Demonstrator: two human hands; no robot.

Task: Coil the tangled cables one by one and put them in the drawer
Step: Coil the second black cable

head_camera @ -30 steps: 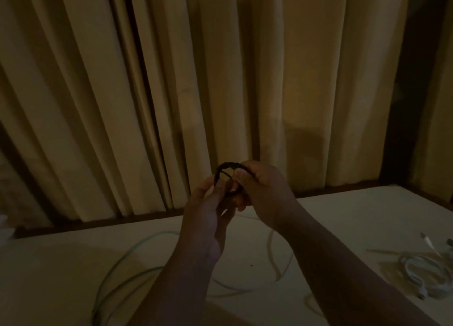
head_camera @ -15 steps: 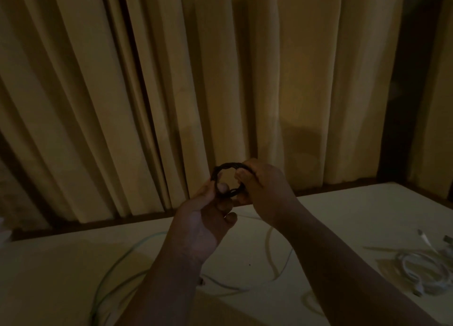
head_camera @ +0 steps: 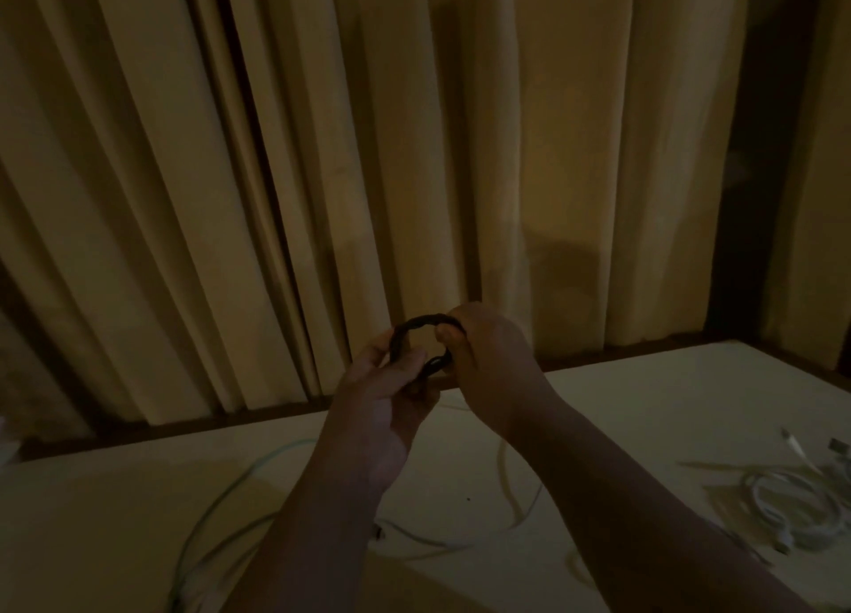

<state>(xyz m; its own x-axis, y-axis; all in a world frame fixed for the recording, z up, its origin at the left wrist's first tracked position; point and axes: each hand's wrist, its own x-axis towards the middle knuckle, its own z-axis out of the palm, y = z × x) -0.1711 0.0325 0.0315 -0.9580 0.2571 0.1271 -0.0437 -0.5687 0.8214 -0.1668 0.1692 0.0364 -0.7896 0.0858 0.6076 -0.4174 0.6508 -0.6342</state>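
- You hold a small black cable coil (head_camera: pixel 416 329) up in front of you, above the far edge of the worktop (head_camera: pixel 644 410) and against the curtain (head_camera: pixel 322 152).
- The coil is a small closed ring with its turns lying tight together. The light is too dim for you to count them.
- Your left hand (head_camera: pixel 377 410) has the ring's left and lower side. Its grip is pinching the loop, with the thumb on the near face and the fingers curled in behind.
- Your right hand (head_camera: pixel 492 364) has the ring's right side. Its grip is pinching too, with the thumb tip pressed on the upper right arc and the fingers folded round the strand.
- The two hands sit just beside each other, with the open middle of the ring between them.
- Below your forearms, a loose white cable (head_camera: pixel 506 469) lies in open curves on the worktop.
- A pale green cable (head_camera: pixel 216 506) sweeps across the near left of the worktop and runs out of view at the bottom edge.
- At the right, well apart from your hands, a bundle of white cables (head_camera: pixel 792 506) lies in a loose heap, with plug ends at its far side.
- The curtain hangs in long folds behind the whole worktop.
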